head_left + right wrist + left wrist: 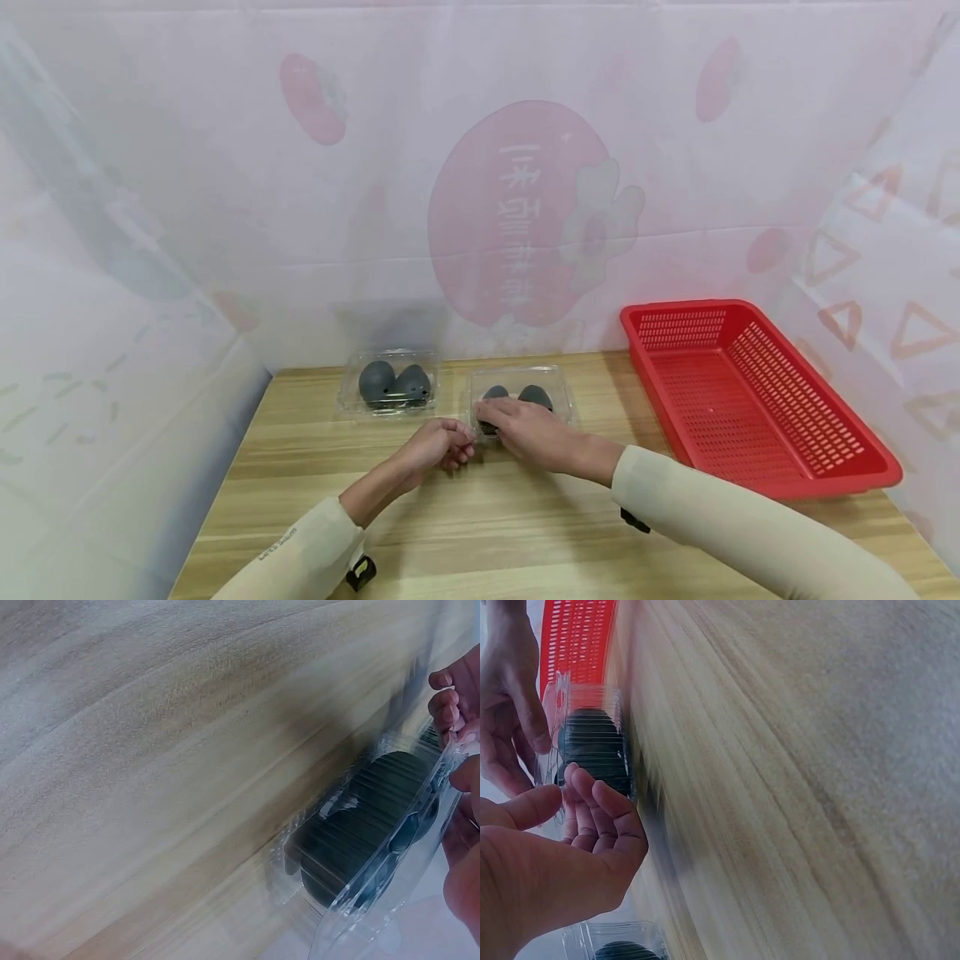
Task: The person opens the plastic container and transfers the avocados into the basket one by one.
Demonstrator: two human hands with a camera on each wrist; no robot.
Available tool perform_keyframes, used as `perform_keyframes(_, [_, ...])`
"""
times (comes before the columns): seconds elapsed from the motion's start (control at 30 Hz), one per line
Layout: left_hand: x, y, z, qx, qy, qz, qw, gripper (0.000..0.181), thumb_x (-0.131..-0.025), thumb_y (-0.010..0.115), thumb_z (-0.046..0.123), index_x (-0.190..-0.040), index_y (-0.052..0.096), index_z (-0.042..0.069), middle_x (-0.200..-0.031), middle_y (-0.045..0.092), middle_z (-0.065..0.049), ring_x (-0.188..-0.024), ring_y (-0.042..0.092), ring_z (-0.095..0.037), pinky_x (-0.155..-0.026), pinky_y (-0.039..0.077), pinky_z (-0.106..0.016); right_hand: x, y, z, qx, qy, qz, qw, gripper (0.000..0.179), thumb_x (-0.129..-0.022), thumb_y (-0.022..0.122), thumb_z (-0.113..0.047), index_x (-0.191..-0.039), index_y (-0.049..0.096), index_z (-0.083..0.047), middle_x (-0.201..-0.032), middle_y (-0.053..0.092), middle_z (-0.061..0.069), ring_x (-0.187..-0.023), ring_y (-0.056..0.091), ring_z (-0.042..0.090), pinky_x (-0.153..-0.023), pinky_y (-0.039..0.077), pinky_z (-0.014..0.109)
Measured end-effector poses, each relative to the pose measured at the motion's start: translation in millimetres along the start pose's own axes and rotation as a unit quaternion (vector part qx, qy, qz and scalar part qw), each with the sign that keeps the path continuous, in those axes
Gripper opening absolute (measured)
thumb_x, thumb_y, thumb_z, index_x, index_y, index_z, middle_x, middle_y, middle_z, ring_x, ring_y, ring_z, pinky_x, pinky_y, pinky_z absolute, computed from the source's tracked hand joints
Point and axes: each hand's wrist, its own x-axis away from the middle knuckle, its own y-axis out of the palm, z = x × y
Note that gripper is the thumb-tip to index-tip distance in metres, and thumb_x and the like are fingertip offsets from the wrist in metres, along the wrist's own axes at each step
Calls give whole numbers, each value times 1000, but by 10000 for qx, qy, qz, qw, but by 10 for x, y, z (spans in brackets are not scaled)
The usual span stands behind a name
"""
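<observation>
A clear plastic clamshell box with dark, egg-shaped items inside lies on the wooden table, in front of me. My left hand pinches its near left corner between thumb and fingers, as the left wrist view shows. Over the lid reaches my right hand, bent fingers resting on its left part. In the right wrist view the right thumb touches the rim of the box. To the left stands a second clear box with similar dark items, and neither hand touches it.
A red slotted plastic basket stands at the right of the wooden table. Behind the table hangs a pale printed cloth, with more cloth at both sides.
</observation>
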Motion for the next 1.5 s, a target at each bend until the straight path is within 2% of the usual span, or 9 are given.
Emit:
perform_keyframes(0.17, [4, -5, -9, -27, -23, -5, 10000, 23, -107, 51, 8, -109, 66, -10, -84, 67, -5, -72, 59, -13, -65, 49, -26, 13, 0, 38, 180, -220, 26, 9996, 33, -101, 70, -6, -135, 67, -3, -147, 62, 15, -135, 60, 29, -108, 53, 43])
perform_keyframes(0.47, [21, 17, -28, -116, 74, 4, 9999, 22, -106, 53, 8, -106, 66, -9, -85, 67, -7, -72, 59, -13, -64, 48, -27, 114, -44, 122, 297, -53, 100, 9995, 33, -102, 72, -16, -133, 69, -4, -146, 63, 15, -135, 60, 32, -109, 51, 45])
perform_keyframes(0.77, [62, 79, -11, -535, 300, 353, 9975, 20, -103, 58, 9, -99, 67, -8, -83, 69, -10, -70, 61, -16, -62, 49, -29, 171, -94, 176, 324, -19, 279, 9991, 36, -103, 71, -20, -134, 69, -2, -144, 65, 17, -133, 62, 32, -112, 49, 46])
perform_keyframes(0.87, [56, 99, -19, -1204, 656, 626, 9886, 15, -101, 60, 7, -94, 68, -4, -81, 70, -11, -69, 62, -16, -63, 50, -28, 179, -118, 193, 332, 15, 330, 9989, 37, -104, 70, -21, -136, 69, -2, -143, 66, 17, -133, 62, 33, -112, 48, 46])
perform_keyframes(0.93, [42, 109, -36, -1754, 938, 845, 9764, 11, -100, 62, 6, -94, 68, -1, -80, 69, -8, -71, 62, -15, -65, 50, -28, 186, -132, 206, 364, 70, 332, 9988, 38, -104, 69, -22, -137, 68, -2, -144, 65, 17, -133, 62, 33, -112, 49, 47])
perform_keyframes(1.07, [23, 111, -61, -2404, 1250, 1068, 9566, 14, -100, 65, 11, -109, 66, 0, -91, 69, -6, -82, 63, -16, -76, 52, -34, 194, -164, 235, 398, 150, 353, 9985, 39, -106, 67, -25, -138, 68, -2, -143, 66, 16, -134, 61, 34, -112, 48, 48])
perform_keyframes(1.23, [12, 120, -58, -2637, 1328, 1064, 9495, 46, -103, 64, 15, -141, 53, -9, -126, 66, -22, -116, 66, -37, -102, 52, -54, 191, -209, 268, 338, 265, 377, 9984, 42, -108, 64, -28, -140, 66, -1, -143, 66, 16, -135, 60, 34, -114, 47, 50])
perform_keyframes(1.33, [12, 137, -55, -2780, 1371, 1122, 9441, 61, -104, 63, 18, -153, 42, -11, -147, 53, -31, -136, 53, -48, -113, 42, -61, 189, -248, 276, 205, 462, 335, 9982, 44, -109, 61, -29, -143, 65, -2, -144, 65, 16, -138, 59, 34, -115, 45, 51])
perform_keyframes(1.5, [0, 156, -58, -2899, 1454, 1118, 9393, 71, -106, 61, 23, -161, 30, -11, -164, 34, -34, -152, 31, -51, -124, 25, -63, 189, -302, 297, 80, 644, 332, 9973, 43, -110, 59, -30, -143, 65, -3, -144, 65, 14, -138, 58, 34, -116, 44, 52])
